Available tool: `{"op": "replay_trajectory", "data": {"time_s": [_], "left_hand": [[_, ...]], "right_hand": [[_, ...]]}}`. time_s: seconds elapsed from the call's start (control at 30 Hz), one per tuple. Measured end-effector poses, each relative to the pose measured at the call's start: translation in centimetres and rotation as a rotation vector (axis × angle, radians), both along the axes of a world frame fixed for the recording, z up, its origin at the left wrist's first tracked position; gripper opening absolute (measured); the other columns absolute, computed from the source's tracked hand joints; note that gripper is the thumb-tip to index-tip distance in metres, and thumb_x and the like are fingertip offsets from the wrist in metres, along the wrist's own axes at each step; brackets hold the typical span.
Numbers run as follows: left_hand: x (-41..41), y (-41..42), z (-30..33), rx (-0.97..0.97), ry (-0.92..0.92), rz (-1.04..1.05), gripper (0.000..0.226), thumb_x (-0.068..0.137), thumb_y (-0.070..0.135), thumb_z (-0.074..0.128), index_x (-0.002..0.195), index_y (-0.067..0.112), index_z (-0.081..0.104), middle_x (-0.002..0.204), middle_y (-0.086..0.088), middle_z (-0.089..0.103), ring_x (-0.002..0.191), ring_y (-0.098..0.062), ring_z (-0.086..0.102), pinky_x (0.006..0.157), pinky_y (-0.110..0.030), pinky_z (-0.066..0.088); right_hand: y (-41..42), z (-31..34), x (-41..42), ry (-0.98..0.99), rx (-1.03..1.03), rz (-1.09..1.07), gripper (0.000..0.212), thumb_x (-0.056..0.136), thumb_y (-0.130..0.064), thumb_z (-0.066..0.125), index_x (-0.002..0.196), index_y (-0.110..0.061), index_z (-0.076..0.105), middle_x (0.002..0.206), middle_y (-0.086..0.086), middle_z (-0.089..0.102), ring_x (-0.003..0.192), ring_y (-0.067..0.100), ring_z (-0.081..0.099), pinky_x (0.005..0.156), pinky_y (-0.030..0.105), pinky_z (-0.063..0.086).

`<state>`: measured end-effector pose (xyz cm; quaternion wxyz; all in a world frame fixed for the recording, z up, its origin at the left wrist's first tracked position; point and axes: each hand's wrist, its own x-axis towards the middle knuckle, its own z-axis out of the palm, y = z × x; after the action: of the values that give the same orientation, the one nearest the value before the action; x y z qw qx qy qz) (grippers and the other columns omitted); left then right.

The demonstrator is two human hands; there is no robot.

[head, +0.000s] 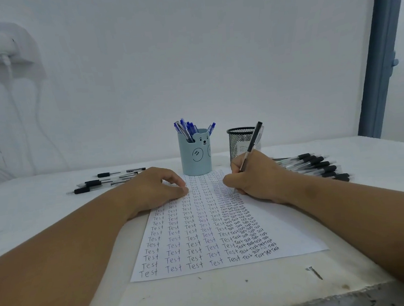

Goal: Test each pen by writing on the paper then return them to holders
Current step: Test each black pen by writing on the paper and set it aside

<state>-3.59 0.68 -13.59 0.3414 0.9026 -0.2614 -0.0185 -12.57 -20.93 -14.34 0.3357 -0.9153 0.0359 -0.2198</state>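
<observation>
A white counter (291,281) is carrying everything here, its surface showing a few dark marks and a chipped near edge. A sheet of paper (284,228) is lying flat in the middle, filled with columns of the word "Test". Just beyond its far edge a pale blue bear-faced holder (195,157) is standing upright with blue pens (187,130) sticking out of it, and to its right a black mesh holder (240,141) is standing too. Black-capped pens (106,181) are lying loose at the left, and a larger group of black pens (315,165) is lying fanned out at the right.
</observation>
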Motion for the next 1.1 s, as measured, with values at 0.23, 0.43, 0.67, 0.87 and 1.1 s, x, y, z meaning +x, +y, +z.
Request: {"op": "replay_trajectory", "data": {"time_s": [0.23,0.43,0.67,0.87,1.1], "left_hand": [[-0.15,0.02,0.03,0.003,0.002,0.004,0.018,0.088,0.04,0.074,0.104,0.03,0.073,0.096,0.025,0.047,0.086,0.009,0.043,0.089,-0.026,0.03],[-0.17,-0.03,0.11,0.006,0.008,0.007,0.018,0.088,0.04,0.074,0.104,0.03,0.073,0.095,0.025,0.047,0.085,0.009,0.042,0.09,-0.027,0.03],[-0.13,-0.01,0.09,0.006,0.011,0.003,0.018,0.088,0.04,0.074,0.103,0.031,0.073,0.096,0.025,0.047,0.086,0.01,0.042,0.091,-0.028,0.031],[-0.16,0.02,0.09,0.004,0.015,0.004,0.017,0.089,0.04,0.073,0.103,0.031,0.073,0.096,0.024,0.049,0.086,0.009,0.042,0.09,-0.028,0.031],[-0.05,0.13,0.02,0.01,0.008,-0.001,0.014,0.089,0.04,0.073,0.101,0.032,0.074,0.098,0.024,0.051,0.089,0.009,0.044,0.09,-0.027,0.032]], "right_hand": [[-0.14,-0.15,0.25,-0.016,0.022,-0.017,0.033,0.079,-0.012,0.067,0.052,-0.017,0.049,0.047,-0.006,0.055,0.047,0.006,0.045,0.054,0.024,0.038],[-0.15,-0.15,0.33,-0.02,0.048,-0.008,0.034,0.079,-0.012,0.067,0.052,-0.017,0.047,0.055,0.005,0.057,0.058,0.015,0.052,0.058,0.027,0.04],[-0.23,-0.15,0.45,-0.012,0.022,-0.001,0.036,0.079,-0.012,0.068,0.051,-0.017,0.046,0.051,0.0,0.051,0.052,0.011,0.044,0.057,0.025,0.039],[-0.26,-0.16,0.27,-0.014,0.02,-0.003,0.037,0.08,-0.011,0.068,0.049,-0.017,0.048,0.048,-0.003,0.053,0.051,0.009,0.046,0.057,0.025,0.04],[-0.23,-0.1,0.29,-0.014,0.026,-0.009,0.038,0.08,-0.011,0.069,0.049,-0.017,0.046,0.046,-0.005,0.05,0.05,0.009,0.046,0.054,0.023,0.037]]}}
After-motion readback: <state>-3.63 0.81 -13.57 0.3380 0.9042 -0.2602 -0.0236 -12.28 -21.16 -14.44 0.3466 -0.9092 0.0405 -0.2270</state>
